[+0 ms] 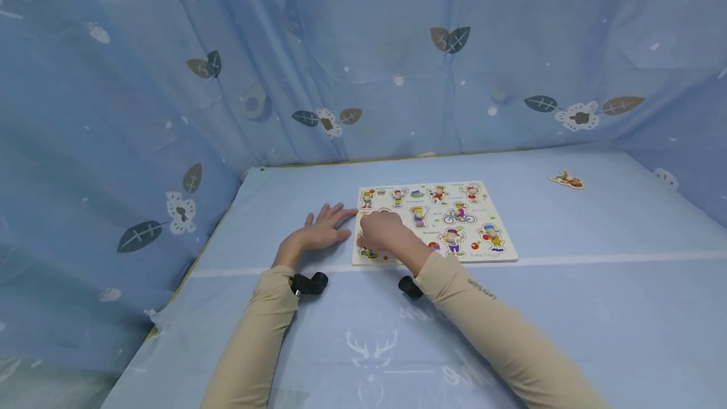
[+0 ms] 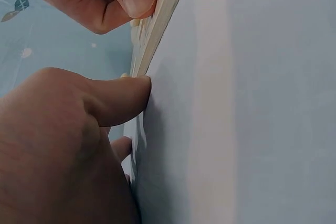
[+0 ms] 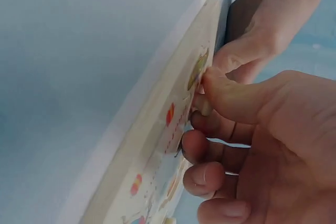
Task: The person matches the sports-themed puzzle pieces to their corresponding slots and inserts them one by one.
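Note:
A wooden puzzle board [image 1: 500, 251] with cartoon figures of children lies flat on the blue table cover. My left hand [image 1: 322, 229] rests on the cover just left of the board, fingers straight. Its thumb [image 2: 123, 95] touches the board's edge [image 2: 157, 30]. My right hand [image 1: 382, 230] sits curled over the board's left part. In the right wrist view its thumb [image 3: 231, 95] and fingers pinch a small peg of a puzzle piece [image 3: 203, 107] at the board's face [image 3: 163, 145]. The piece itself is mostly hidden by the hand.
One loose puzzle piece [image 1: 566, 179] lies far right near the back of the table. Blue leaf-print curtains [image 1: 142, 112] close in the table at the back and left. Black wrist cameras [image 1: 309, 283] sit on both beige sleeves. A pale stripe [image 1: 625, 259] crosses the cover.

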Available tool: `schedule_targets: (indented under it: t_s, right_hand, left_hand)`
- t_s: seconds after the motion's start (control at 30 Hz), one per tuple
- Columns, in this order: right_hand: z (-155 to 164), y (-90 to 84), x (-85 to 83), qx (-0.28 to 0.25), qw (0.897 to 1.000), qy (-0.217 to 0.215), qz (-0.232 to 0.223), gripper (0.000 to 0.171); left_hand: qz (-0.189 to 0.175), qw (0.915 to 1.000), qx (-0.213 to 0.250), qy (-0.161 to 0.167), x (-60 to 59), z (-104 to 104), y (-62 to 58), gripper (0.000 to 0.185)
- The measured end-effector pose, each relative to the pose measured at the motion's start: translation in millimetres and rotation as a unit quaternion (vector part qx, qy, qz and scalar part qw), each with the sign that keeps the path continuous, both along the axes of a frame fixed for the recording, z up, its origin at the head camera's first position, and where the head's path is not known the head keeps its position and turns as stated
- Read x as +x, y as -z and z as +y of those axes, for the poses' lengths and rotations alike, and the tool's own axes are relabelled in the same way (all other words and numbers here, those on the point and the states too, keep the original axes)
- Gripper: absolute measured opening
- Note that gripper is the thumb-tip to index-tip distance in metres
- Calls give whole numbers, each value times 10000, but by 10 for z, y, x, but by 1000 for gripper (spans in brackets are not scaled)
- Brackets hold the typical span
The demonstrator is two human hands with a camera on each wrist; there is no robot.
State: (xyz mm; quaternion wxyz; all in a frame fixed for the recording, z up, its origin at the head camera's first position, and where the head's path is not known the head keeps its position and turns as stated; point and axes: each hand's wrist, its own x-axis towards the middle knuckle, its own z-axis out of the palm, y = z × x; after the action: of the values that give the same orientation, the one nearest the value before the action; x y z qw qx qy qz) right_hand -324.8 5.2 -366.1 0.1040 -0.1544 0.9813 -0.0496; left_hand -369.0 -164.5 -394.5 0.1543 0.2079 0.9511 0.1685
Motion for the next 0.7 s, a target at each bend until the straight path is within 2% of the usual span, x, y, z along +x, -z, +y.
schedule_targets:
  t_s: [0.23,0.7]
  right_hand:
    - [-2,-23,11,215,9995,-35,-243,31]
    - [-34,-73,77,569,9982,184,91,41]
  left_hand:
    - [6,10000,34,69,23,20,-22,56]
    - [-3,10000,78,4,4,10,-7,56]
